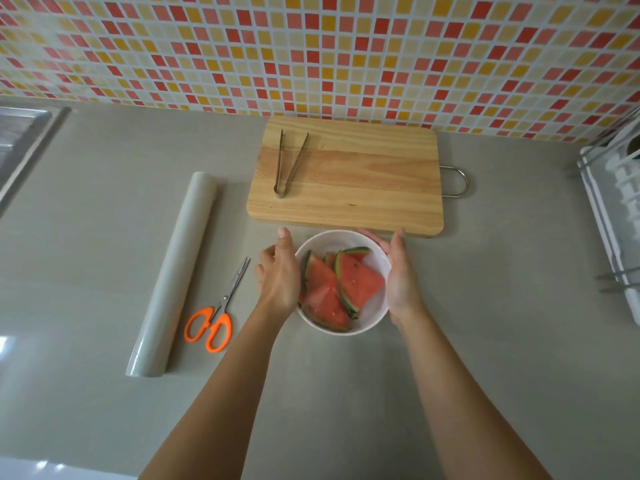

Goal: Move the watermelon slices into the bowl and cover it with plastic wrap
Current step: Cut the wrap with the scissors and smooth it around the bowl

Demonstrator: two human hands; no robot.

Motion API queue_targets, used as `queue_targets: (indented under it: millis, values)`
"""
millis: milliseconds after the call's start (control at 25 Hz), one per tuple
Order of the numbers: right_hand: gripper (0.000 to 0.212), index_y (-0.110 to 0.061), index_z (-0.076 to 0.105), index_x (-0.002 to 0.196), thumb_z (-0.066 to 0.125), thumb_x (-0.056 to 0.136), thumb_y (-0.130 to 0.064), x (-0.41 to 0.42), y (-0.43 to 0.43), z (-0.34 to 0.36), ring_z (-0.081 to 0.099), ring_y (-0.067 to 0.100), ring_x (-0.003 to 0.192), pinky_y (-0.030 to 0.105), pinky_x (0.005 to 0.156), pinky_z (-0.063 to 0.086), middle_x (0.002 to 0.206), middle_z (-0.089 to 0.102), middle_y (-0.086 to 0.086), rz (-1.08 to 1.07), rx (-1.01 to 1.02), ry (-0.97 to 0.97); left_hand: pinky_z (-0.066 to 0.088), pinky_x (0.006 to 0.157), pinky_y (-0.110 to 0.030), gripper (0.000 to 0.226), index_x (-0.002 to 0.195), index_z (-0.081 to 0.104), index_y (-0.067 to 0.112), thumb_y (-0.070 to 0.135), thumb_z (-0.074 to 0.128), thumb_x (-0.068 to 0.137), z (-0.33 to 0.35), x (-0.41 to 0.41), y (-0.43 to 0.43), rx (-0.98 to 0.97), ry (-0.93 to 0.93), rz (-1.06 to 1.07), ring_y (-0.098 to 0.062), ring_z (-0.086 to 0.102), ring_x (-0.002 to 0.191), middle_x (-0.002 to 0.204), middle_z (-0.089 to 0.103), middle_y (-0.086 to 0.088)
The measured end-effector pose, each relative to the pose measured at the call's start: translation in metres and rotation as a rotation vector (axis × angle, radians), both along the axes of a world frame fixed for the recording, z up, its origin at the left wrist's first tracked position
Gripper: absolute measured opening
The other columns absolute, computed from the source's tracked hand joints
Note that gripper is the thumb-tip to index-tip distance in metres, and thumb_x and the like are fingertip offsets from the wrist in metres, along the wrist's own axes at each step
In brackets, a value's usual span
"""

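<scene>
Worktop (502,271): grey, matt, bounded at the back edge by a tiled wall.
- Steel sink (20,140), set in at the left back corner.
- Wooden cutting board (363,181), flat, close to the back edge, its metal loop handle toward the right edge.
- Roll of plastic wrap (173,271), lying back to front, left of middle.
- Scissors (216,313), orange-handled, blades closed, just right of the roll, handles toward the near edge.
- White bowl (367,327), mid-worktop, just before the board.
- White dish rack (623,254), at the right edge.
</scene>
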State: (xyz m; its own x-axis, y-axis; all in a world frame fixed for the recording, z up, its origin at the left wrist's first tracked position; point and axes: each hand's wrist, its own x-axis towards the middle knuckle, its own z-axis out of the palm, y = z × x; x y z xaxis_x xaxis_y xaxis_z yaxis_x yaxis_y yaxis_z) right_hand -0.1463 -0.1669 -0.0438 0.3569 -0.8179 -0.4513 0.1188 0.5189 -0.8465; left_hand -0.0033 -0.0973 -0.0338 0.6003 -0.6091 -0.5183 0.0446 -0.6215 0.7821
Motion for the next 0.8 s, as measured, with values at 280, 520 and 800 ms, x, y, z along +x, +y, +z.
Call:
queue_targets:
  millis: [280,520,800]
  values:
    - [0.073,-0.016,0.046,0.133,-0.007,0.095,-0.047,-0.033,0.02,0.01,0.04,0.005,0.13,0.02,0.106,0.016,0.139,0.049,0.002,-0.581,-0.188,0.093,0.035,0.1,-0.033,0.075,0.141,0.041,0.023,0.065,0.005,0.091,-0.006,0.019,0.015,-0.334,0.128,0.059,-0.012,0.05,0.121,0.142,0.047,0.0]
    - [0.065,-0.026,0.054,0.12,0.004,0.092,-0.056,0.013,0.079,-0.001,0.051,0.0,0.113,0.007,0.086,0.036,0.121,0.057,-0.01,-0.401,-0.004,0.105,0.043,0.101,-0.035,0.059,0.13,0.055,0.031,0.058,0.015,0.096,0.0,-0.007,0.006,-0.3,0.145,-0.026,-0.014,0.058,0.114,0.124,0.063,0.0]
    - [0.06,-0.021,0.032,0.142,0.005,0.096,-0.049,-0.007,0.048,0.001,0.029,0.002,0.135,0.022,0.11,0.02,0.15,0.032,-0.006,-0.61,-0.118,0.097,0.026,0.113,-0.034,0.072,0.136,0.049,0.033,0.071,0.015,0.085,-0.003,-0.013,0.04,-0.294,0.101,0.121,-0.012,0.038,0.136,0.145,0.047,0.005]
